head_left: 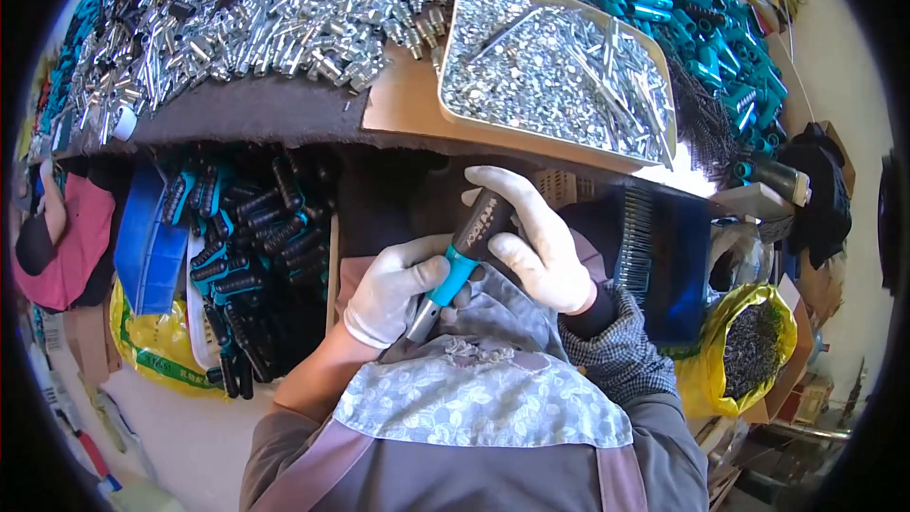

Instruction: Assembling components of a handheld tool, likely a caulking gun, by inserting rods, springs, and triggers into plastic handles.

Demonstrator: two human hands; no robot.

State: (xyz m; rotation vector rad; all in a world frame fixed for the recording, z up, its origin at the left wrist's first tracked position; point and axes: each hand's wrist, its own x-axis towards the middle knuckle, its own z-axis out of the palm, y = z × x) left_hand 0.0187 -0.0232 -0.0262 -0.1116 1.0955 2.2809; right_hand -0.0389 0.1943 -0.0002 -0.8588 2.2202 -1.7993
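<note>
A black and teal screwdriver handle with a short metal shaft slants in front of my apron. My left hand, in a white glove, is closed around its teal lower part, and the metal shaft points down toward me below those fingers. At the upper black end is my right hand, also gloved. Its thumb lies by the black grip and its long fingers curve over the top end, partly hiding it. Pale printing marks the black side.
On the bench, loose metal shafts lie heaped beside a tray of small shiny parts. Teal sleeves pile up behind. Finished-looking handles fill a box at left. A yellow bag stands right. A person in pink is far left.
</note>
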